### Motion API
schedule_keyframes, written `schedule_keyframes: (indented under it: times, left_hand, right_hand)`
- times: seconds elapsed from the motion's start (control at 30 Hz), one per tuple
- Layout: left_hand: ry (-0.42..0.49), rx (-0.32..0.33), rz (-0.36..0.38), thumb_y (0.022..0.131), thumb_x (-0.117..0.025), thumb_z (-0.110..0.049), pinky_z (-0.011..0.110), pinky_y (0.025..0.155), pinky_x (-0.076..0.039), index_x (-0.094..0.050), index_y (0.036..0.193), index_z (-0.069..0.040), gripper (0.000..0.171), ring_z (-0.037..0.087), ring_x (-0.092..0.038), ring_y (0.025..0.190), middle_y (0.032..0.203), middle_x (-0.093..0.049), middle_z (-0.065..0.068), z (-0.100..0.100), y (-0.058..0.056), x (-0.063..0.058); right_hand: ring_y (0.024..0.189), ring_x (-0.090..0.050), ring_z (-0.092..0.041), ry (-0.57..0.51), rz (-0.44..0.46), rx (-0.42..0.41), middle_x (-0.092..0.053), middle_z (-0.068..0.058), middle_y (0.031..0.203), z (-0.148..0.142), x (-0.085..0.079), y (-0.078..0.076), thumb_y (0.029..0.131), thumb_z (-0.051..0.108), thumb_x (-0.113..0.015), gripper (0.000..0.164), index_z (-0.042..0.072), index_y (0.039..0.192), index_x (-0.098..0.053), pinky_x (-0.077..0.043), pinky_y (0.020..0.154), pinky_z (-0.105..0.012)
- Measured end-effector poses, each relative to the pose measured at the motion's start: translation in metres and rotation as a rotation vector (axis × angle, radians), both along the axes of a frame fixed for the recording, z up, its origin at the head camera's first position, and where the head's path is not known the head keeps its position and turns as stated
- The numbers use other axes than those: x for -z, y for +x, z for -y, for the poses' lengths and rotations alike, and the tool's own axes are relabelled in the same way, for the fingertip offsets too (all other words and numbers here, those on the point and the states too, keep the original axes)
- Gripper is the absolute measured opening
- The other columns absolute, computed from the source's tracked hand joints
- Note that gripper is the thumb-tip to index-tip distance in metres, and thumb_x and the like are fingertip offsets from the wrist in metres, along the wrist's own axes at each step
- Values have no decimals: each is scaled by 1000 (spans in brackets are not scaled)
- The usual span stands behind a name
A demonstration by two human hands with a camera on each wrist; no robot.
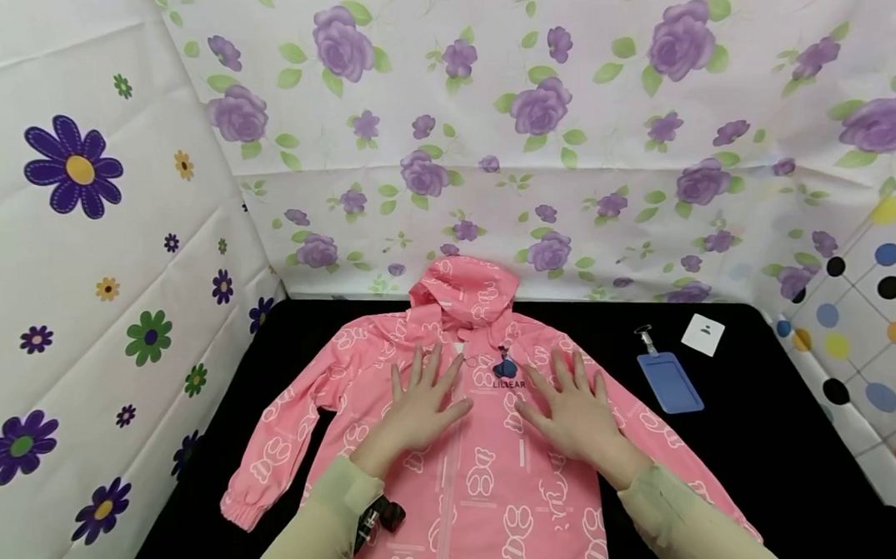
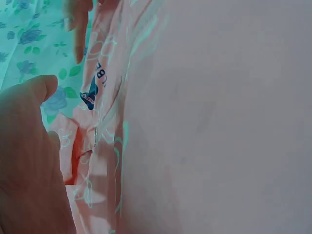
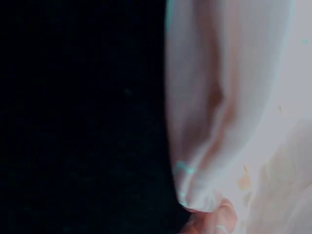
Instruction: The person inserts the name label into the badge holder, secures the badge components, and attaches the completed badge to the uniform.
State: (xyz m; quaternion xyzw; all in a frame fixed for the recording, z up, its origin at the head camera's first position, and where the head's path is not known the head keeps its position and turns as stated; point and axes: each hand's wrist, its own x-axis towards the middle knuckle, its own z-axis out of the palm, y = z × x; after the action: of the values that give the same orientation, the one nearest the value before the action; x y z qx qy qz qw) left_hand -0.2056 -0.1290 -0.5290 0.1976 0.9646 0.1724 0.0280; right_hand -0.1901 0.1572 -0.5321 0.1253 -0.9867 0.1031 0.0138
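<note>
A pink hooded jacket (image 1: 485, 473) with white bear outlines lies front up, its hood at the far end and its sleeves spread to both sides. My left hand (image 1: 422, 405) rests on the left half of the chest, fingers spread and fairly straight. On the other half lies my right hand (image 1: 577, 412), also spread, close to a dark blue chest motif (image 1: 504, 367) with lettering. The left wrist view shows the thumb side of my left hand (image 2: 29, 156) over the jacket front (image 2: 100, 168). Pale, blurred cloth (image 3: 209, 107) fills part of the right wrist view.
A black tabletop (image 1: 770, 460) carries the jacket. To the right lie a blue badge holder (image 1: 671, 383) with a metal clip and a small white card (image 1: 703, 335). Flower-printed sheets (image 1: 454, 130) stand behind and at the left; a dotted sheet (image 1: 881, 332) stands at the right.
</note>
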Motion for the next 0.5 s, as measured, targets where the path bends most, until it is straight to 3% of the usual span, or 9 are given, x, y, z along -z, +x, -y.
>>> schedule_keyframes:
  times: [0.2,0.5]
  left_hand:
    - [113,-1,25,107,-48,-63,80,121,1,-20,173,-21,83,48,6,161,178,-4,21,2,4,5]
    - [236,-13,35,110,-50,-55,75,123,4,-24,172,-19,76,44,5,162,176,-6,23,2,7,7]
  right_hand:
    - [159,-6,-54,-62,4,-6,-20,-24,174,-1,2,-1,106,67,-49,73,25,165,-44,-13,122,-78]
    - [156,-14,-58,-106,-3,-7,-32,-28,168,-6,-6,-2,106,58,-58,67,19,160,-53,-20,122,-75]
